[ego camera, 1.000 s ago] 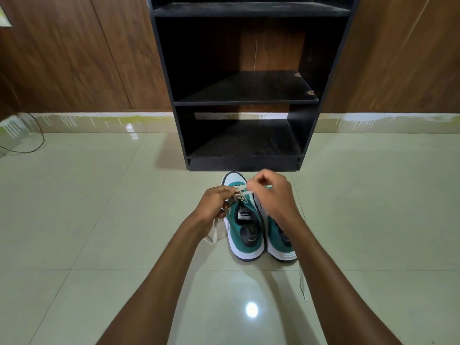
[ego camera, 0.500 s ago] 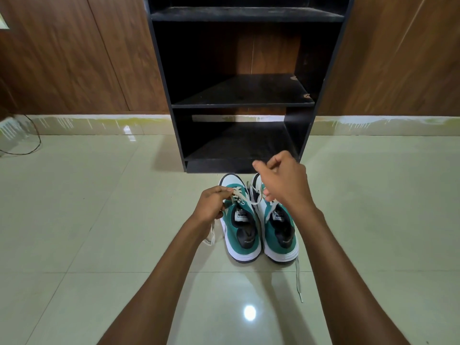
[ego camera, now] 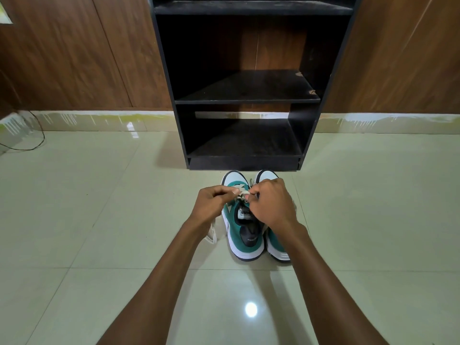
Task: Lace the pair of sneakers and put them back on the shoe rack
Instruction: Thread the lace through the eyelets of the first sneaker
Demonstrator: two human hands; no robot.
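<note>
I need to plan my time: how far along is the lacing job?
Done: nothing clearly finished. In hand: both hands, left and right, pinch the lace on the left sneaker. Left: the right sneaker, largely hidden, then both onto the rack, whose visible shelves hold no shoes.

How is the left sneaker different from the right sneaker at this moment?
Both hands, left hand and right hand, pinch the lace of the left sneaker; the right sneaker is untouched. The left sneaker shows almost fully; the right sneaker is mostly hidden. Both are teal and white, toes toward the shoe rack.

glossy floor tiles, matt black rack
</note>
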